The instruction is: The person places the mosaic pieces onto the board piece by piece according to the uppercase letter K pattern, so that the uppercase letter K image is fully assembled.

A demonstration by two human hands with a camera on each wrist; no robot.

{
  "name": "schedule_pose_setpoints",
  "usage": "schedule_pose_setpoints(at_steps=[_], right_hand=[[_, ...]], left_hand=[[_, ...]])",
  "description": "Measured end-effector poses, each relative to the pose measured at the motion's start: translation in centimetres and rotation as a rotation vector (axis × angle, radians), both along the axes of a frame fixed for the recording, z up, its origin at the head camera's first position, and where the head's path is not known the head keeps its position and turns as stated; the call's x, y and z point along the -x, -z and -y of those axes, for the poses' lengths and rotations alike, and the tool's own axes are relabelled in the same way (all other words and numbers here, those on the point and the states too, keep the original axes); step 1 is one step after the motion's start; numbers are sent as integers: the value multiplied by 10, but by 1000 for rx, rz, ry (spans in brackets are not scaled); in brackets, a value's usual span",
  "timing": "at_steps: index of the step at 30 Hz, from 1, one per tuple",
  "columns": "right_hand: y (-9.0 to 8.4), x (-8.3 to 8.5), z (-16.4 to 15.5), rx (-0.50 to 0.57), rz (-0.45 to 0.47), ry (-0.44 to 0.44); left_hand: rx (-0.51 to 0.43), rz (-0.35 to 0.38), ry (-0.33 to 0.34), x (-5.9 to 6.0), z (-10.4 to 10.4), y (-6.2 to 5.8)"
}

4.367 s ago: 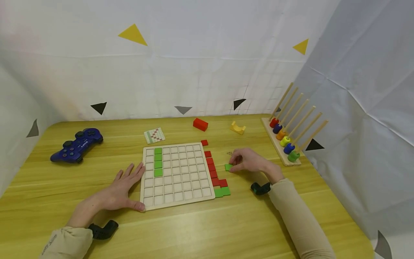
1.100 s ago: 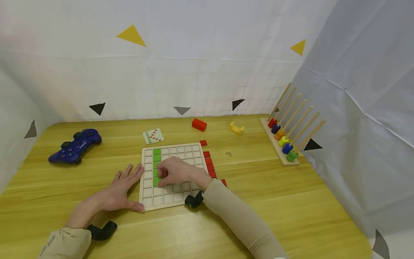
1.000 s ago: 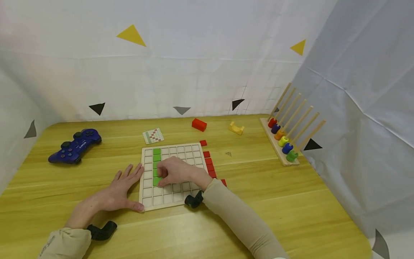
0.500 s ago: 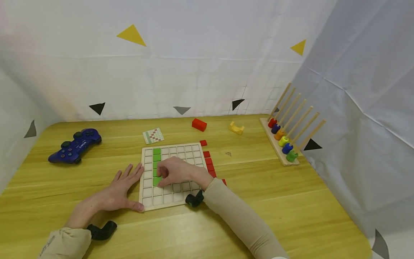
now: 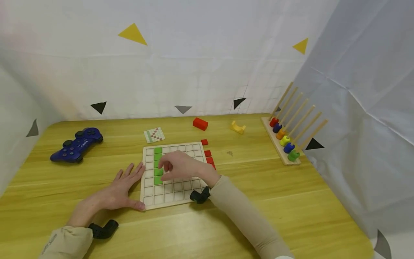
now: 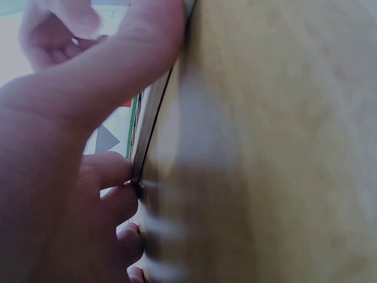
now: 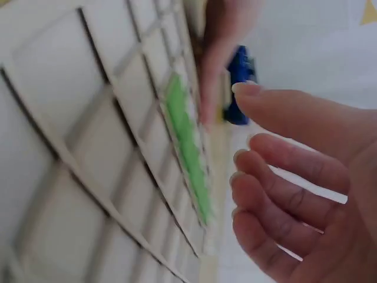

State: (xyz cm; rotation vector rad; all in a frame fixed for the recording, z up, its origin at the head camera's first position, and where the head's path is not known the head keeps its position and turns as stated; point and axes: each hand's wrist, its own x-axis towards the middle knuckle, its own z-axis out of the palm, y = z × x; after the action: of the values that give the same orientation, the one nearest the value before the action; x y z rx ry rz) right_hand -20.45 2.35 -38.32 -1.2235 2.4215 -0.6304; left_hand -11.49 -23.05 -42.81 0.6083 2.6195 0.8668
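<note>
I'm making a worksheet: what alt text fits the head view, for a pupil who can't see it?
A person's right hand hovers over a gridded board holding a column of green tiles; the left hand touches the board's left edge. Red tiles lie beside it; a blue game controller and pegged rack sit farther out.

Head cam: above the near side of the grid board (image 5: 169, 197), facing forward and down, pulled back, wide margin. Left wrist: rolled sideways, low, tight along the board's left edge. Right wrist: also rolled, close over the board, facing its left side. Head and right wrist share green tiles (image 5: 158, 172), blue controller (image 5: 77, 145).
</note>
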Motion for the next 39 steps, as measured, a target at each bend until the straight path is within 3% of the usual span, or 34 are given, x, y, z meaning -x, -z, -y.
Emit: schedule_pose_setpoints(at_steps=[4,8,22,29,39], right_hand=[[-11,4,-24,96,41,-3],[-6,10,-58,158,106,16],[10,24,-167,203,131,55],[26,18,-185,135,207,29],[40,10,-175,41,236,-60]], left_hand=[[1,7,-9,0,-1,-1],[0,10,-8,1,-1,-2],[-1,18,7,0,-1,-3],[-8,17,9,1,-2,-3],[6,20,-4,0,-1,-2]])
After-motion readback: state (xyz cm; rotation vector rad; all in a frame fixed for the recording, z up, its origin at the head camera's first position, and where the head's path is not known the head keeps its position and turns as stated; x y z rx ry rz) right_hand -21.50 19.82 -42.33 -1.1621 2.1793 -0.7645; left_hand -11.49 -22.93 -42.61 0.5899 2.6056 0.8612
